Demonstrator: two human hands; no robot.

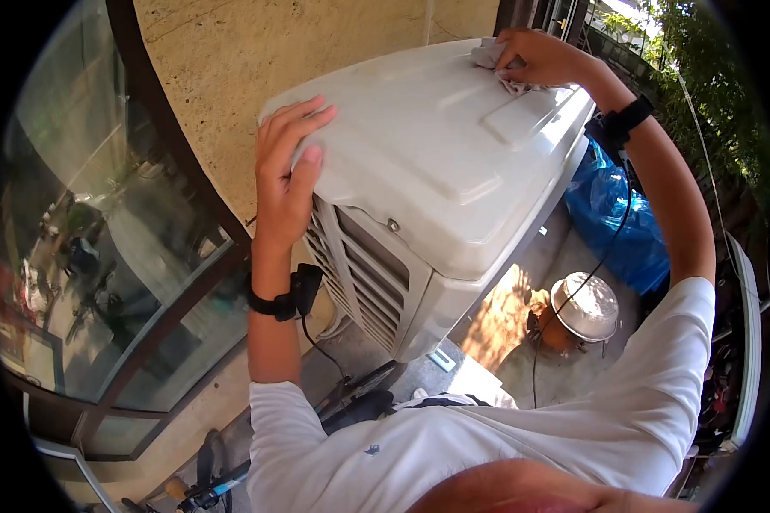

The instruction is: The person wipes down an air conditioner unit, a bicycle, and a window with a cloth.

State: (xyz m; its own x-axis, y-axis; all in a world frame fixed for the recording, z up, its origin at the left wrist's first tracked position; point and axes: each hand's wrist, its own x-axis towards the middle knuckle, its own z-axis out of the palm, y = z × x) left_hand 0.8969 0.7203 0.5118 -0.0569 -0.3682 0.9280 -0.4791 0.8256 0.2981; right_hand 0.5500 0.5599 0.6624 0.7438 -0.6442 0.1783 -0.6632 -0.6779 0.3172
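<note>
A white outdoor air-conditioner unit (393, 128) fills the middle of the head view, with louvred slats (359, 274) on its near side. My left hand (289, 167) rests on the unit's left top edge, fingers stretched out and holding nothing. At the far right of the top panel, my right hand (543, 58) is closed over a crumpled greyish cloth (515, 81), which lies against the panel. Both wrists carry a black strap with a cable.
A window (103, 214) and a yellowish wall (205, 94) border the left and back. On the ground at right are a blue plastic bag (612, 214) and a metal pot (584, 306) on an orange base. Bicycle parts (205, 487) show at lower left.
</note>
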